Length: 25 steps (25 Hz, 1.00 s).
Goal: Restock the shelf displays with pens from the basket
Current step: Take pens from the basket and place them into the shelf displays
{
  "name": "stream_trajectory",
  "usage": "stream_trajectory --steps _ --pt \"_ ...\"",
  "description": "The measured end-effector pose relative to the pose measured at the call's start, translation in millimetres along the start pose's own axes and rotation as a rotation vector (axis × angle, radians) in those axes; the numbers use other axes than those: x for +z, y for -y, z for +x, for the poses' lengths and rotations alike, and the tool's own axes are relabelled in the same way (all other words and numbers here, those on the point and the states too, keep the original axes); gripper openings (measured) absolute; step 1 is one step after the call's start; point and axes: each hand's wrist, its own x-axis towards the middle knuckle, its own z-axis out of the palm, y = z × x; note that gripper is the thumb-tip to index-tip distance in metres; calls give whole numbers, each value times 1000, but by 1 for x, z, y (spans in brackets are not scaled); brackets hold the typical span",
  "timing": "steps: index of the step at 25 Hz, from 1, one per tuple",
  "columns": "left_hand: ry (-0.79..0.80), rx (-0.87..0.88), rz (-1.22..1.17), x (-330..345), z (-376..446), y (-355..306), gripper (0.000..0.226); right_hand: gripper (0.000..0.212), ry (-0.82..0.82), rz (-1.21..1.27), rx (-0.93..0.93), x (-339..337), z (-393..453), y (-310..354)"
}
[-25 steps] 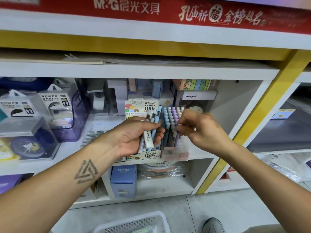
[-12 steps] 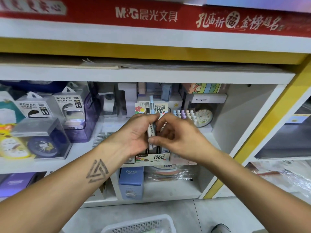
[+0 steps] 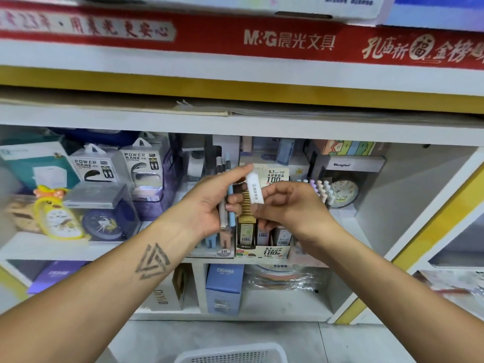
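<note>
Pens (image 3: 225, 205) sit bunched in my left hand (image 3: 207, 205), fingers curled round them, before the "0.7 HB 100" box (image 3: 275, 254). My right hand (image 3: 285, 205) pinches one white pen (image 3: 254, 188) in front of that box.

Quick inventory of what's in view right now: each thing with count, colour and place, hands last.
white pen: one, white, pinched in right hand
pens: a few, pale blue and grey, in left hand
lead refill display box: one, cream and green, shelf centre
pastel pens: a cluster, upright right of box
power bank boxes: two, grey, shelf left
duck clock: one, yellow, far left
basket: one, white, floor
blue box: one, lower shelf
left hand: grips pens
right hand: pinches white pen
</note>
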Motion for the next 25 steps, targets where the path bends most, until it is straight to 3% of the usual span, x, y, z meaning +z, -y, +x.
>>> stream_trajectory --steps 2,7,9,12,16,18,22,25 --pt "-24 54 22 -9 -2 -4 43 19 30 -27 3 3 3 -2" --pt "-78 184 181 -26 -13 -19 17 28 12 -180 -54 14 18 9" --pt "-65 166 244 -34 -19 -25 19 34 19 -137 -126 19 25 19" --pt "-54 137 308 -48 -30 -30 27 27 119 -123 -164 35 33 30" --pt "-32 46 214 -70 -41 -42 23 21 172 -187 -168 52 45 38" --pt "-69 11 162 -79 -45 -49 6 16 95 -326 -188 54 55 39" --pt "-145 -19 58 -95 -52 -60 21 15 -21 -840 -313 59 74 31" --pt "-138 -56 37 -99 -57 -63 19 15 -41 -1168 -379 65 82 28"
